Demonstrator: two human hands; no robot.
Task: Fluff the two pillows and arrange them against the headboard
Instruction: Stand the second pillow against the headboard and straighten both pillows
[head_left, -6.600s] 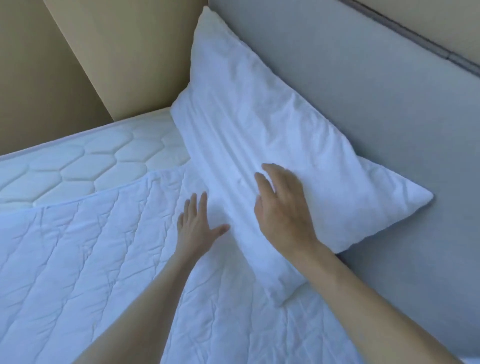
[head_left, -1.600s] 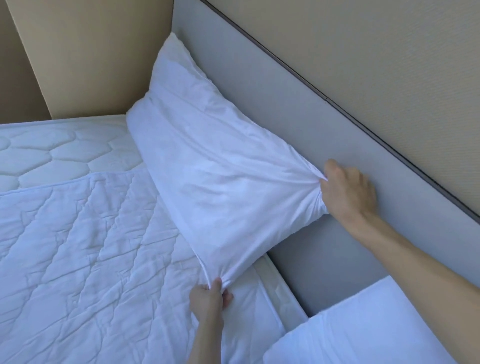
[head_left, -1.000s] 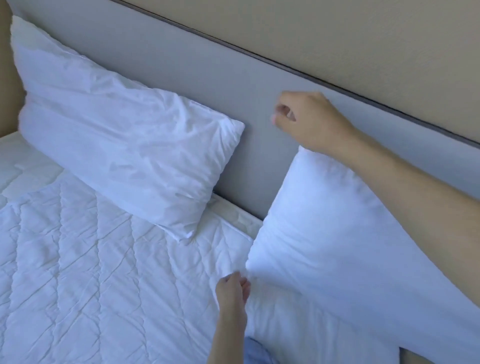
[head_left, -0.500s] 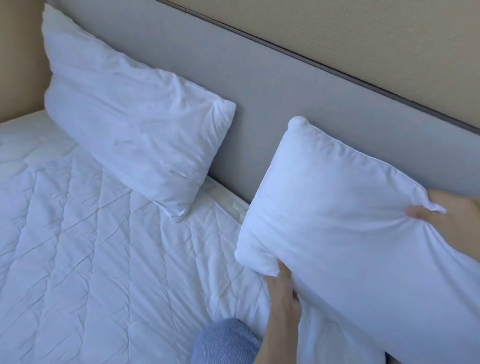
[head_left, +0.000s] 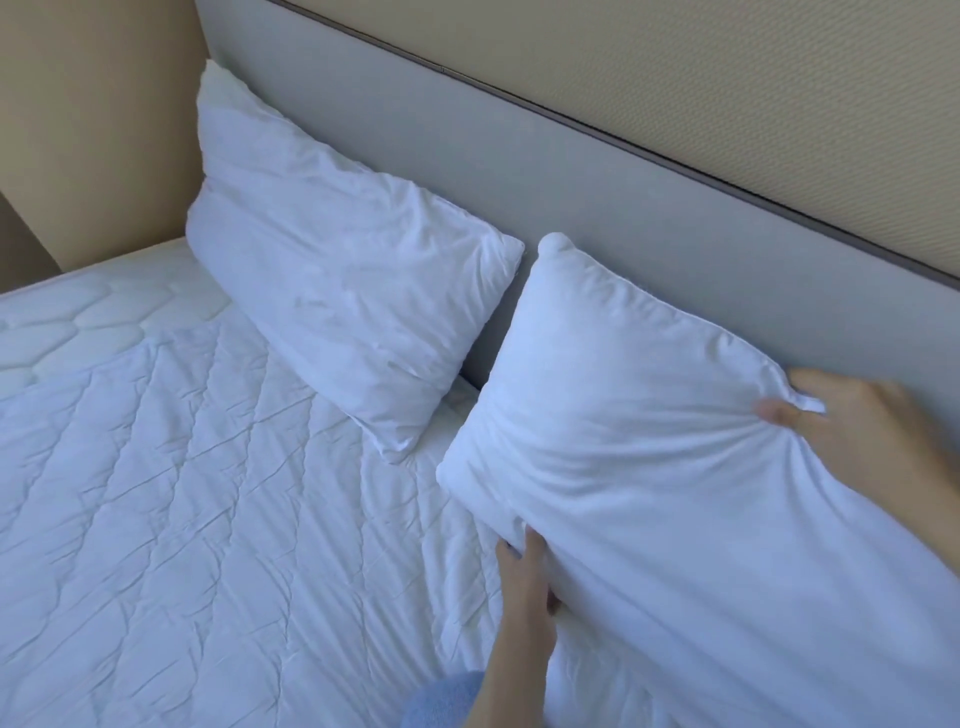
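Two white pillows are in view. The left pillow (head_left: 337, 270) leans against the grey headboard (head_left: 597, 187) in the bed's far left corner, with no hand on it. The right pillow (head_left: 675, 467) stands tilted beside it, its top edge close to the headboard. My right hand (head_left: 857, 431) pinches the right pillow's upper right corner. My left hand (head_left: 524, 577) grips that pillow's lower left edge, fingers tucked under the fabric.
A white quilted mattress cover (head_left: 197, 509) spreads over the bed to the left. Bare mattress (head_left: 104, 291) shows at the far left edge. Beige walls (head_left: 727, 78) rise behind the headboard and at the left. A blue-clad knee (head_left: 441, 701) shows at the bottom.
Both hands left the left pillow, which now rests against the headboard, and took hold of the right pillow. In the last half second that pillow has shifted left, closing the gap to the left pillow.
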